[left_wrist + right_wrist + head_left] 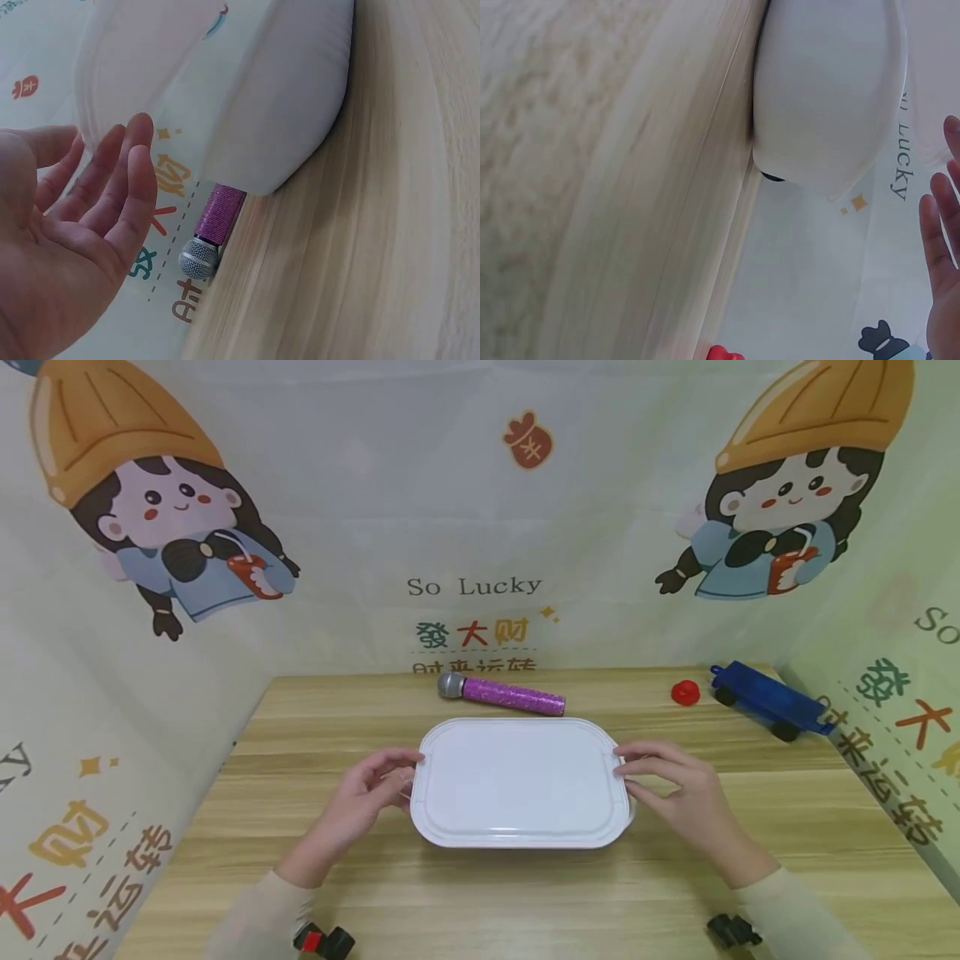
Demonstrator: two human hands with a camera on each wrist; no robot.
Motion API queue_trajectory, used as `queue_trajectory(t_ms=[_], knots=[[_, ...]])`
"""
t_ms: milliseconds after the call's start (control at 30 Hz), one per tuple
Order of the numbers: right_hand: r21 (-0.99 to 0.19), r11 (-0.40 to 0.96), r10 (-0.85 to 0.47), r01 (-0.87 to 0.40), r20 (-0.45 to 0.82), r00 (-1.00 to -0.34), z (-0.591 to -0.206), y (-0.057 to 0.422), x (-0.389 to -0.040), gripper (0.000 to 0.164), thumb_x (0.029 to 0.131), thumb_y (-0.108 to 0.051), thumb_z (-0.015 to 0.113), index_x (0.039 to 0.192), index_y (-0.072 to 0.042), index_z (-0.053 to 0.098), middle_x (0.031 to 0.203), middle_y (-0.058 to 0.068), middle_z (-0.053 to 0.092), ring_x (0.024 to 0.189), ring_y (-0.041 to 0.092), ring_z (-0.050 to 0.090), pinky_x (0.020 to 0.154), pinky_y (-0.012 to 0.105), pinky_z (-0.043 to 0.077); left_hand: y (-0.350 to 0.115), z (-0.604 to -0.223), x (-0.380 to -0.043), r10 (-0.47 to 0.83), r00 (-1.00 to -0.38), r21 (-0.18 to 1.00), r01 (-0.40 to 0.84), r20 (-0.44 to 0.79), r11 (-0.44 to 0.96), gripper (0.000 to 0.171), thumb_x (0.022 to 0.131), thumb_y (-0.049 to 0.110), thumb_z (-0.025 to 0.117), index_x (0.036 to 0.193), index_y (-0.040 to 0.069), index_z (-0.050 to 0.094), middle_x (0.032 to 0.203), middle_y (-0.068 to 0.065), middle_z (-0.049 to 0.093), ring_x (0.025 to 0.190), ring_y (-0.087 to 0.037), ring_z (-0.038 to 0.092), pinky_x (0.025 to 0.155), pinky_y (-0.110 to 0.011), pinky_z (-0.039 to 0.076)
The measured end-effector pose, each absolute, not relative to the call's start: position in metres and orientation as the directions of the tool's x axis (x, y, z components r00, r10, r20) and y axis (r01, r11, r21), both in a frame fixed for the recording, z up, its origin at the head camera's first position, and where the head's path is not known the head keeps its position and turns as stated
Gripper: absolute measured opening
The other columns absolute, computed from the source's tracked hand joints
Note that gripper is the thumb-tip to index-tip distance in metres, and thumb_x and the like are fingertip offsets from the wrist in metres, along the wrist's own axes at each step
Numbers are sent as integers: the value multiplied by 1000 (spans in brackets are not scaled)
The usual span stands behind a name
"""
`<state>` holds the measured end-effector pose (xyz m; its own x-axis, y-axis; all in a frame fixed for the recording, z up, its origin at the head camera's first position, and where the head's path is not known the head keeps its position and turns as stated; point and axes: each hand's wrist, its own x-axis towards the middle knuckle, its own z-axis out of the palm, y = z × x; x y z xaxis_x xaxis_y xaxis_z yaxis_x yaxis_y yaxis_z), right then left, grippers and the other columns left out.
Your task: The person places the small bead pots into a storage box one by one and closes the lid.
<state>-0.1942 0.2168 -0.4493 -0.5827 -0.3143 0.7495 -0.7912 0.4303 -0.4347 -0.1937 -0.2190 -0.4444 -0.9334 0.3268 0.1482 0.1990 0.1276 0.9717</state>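
A white rounded-rectangular lid (521,781) is held level between both hands at the middle of the table. My left hand (366,793) pinches its left edge, thumb and fingertips on the rim. On the opposite side, my right hand (678,783) grips the right edge with its fingertips. Beneath the lid a white container (289,97) stands on the table; the left wrist view shows a gap between the two. The right wrist view also shows the container's smooth side, with only part of my right hand at the frame's edge. The container's inside is hidden.
Behind the container lies a purple glittery microphone (513,696) with a silver head. Farther right are a small red round object (686,692) and a blue toy trailer (772,700) with black wheels. Printed cloth (360,527) borders the wooden table (525,910) behind and at both sides.
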Motion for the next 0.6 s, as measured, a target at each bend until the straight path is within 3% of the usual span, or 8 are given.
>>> queue_trajectory(t_ms=[133,367,433,500,600], knots=[[-419,405,-288,-813,785,-548,-449,221,-194,44,64,20,86,96,-9,81,110,15,76,111,9,68,101,12,51,-217,-442,-192,325,-920,947,282,220,157,29,103,5,61,130,-6,59,115,5,70,85,-7,71,72,-32,64],[-434,329,-235,-839,823,-518,-450,226,-193,20,78,1,87,97,-2,81,104,19,76,108,11,70,99,14,53,-210,-439,-188,277,-924,902,337,263,268,25,97,2,69,122,1,66,105,-6,73,80,-7,69,68,-30,61],[-436,334,-217,-836,827,-519,-448,226,-191,21,77,3,87,96,-1,81,102,19,77,106,10,70,98,14,53,-209,-437,-186,268,-929,904,327,255,276,24,97,4,70,121,4,67,104,-2,73,81,-8,69,69,-28,61],[-441,332,-200,-834,831,-519,-447,227,-191,15,82,-6,86,95,0,81,99,19,77,105,9,70,97,13,53,-208,-435,-185,265,-929,901,331,259,280,23,98,6,70,121,6,68,103,2,73,83,-9,70,71,-27,61],[-459,331,-171,-824,830,-531,-446,228,-189,19,86,-16,84,94,1,80,97,18,78,104,6,70,96,13,53,-207,-432,-183,267,-924,897,346,274,276,21,98,5,68,119,6,69,103,-5,75,81,-12,73,72,-27,61]])
